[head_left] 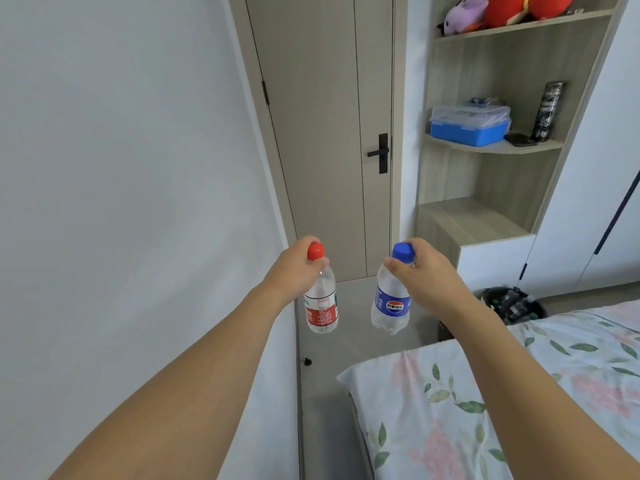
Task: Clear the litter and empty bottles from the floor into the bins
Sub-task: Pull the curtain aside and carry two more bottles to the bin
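— Clear plastic bottle with red cap and red label: where?
— Hanging upright above grey floor, left hand pinching its neck under the cap.
— Other one?
— Clear plastic bottle with blue cap and blue label, just beside at 3 o'clock, apart; right hand clamped round its neck.
— Bin?
— Round black-lined bin, further at 3 o'clock, beside floral-sheeted bed.

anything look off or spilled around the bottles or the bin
Nothing stands out. The left hand holds the red-capped bottle and the right hand the blue-capped bottle, both by the neck, caps on, hanging upright. The bin by the bed stands upright, no spill visible.
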{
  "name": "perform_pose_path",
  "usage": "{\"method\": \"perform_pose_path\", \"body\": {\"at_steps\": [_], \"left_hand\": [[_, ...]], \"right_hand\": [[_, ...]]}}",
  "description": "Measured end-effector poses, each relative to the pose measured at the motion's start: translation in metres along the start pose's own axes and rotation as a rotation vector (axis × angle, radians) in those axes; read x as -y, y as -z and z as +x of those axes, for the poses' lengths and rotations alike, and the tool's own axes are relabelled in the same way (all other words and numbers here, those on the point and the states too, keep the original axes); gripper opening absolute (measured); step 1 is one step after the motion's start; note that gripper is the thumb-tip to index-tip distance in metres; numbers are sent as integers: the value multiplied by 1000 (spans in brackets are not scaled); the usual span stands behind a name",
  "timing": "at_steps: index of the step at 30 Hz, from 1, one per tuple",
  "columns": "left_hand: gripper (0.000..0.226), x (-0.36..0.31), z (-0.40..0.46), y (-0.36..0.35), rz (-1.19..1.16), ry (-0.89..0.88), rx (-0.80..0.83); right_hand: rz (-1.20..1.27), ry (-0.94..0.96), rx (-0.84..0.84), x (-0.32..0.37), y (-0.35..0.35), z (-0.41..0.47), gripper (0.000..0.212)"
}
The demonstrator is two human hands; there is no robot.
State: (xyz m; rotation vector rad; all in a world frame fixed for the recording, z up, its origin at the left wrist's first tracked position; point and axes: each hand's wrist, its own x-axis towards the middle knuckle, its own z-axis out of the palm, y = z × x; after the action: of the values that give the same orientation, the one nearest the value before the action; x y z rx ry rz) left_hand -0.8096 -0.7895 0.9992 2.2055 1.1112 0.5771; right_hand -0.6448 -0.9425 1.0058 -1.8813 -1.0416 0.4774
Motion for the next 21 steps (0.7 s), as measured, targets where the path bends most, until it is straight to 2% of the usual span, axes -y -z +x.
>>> {"method": "perform_pose_path", "body": {"at_steps": [10,21], "left_hand": [[22,25,169,-5,-60,10,-27],[25,66,424,-41,-23,-82,135]], "right_hand": [[-9,-15,-22,-5,-17,167,24],[-72,-96,-153,-7,-60,383,30]]}}
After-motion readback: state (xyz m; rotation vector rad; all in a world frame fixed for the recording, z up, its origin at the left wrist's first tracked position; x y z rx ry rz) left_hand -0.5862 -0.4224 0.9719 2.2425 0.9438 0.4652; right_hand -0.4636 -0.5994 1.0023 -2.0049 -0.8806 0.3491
